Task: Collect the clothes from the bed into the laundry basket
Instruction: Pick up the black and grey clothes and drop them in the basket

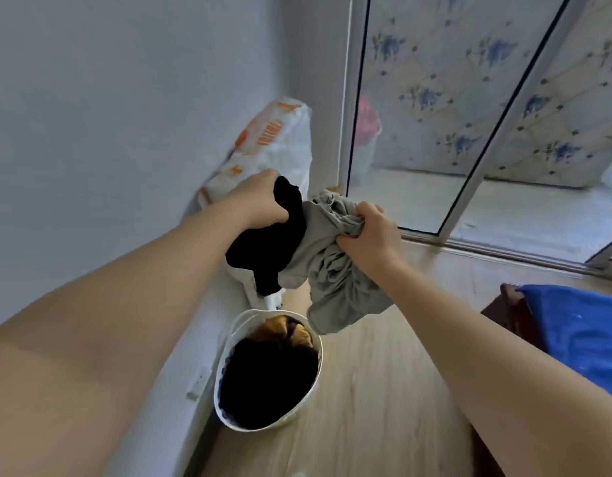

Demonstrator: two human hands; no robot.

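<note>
Right now, head view, only one I've got: my left hand (259, 201) is fisted round a black garment (266, 246), fingers curled tight into the cloth. My right hand (370, 232) bunches a grey garment (335, 280) the same way, thumb & fingers pinching a thick wad of it. Both pieces hang down from my fists, long axis roughly vertical, touching each other in the middle.

Key relation: the white laundry basket (318, 359) sits on the wood floor (383, 390) below & nearer me than both hands, up against the wall (108, 98). The grey tail hangs just at the far rim, right of centre; the black one ends above & just beyond that rim. Basket already holds dark clothes w/ sthg tan at the far side.

Both arms stretched fwd, forearms converging, hands near each other. Left is prob. a bit nearer the opening. I'd guess next move = pull both back toward me & drop. Blue bed cover (580, 328) shows at right edge.
</note>
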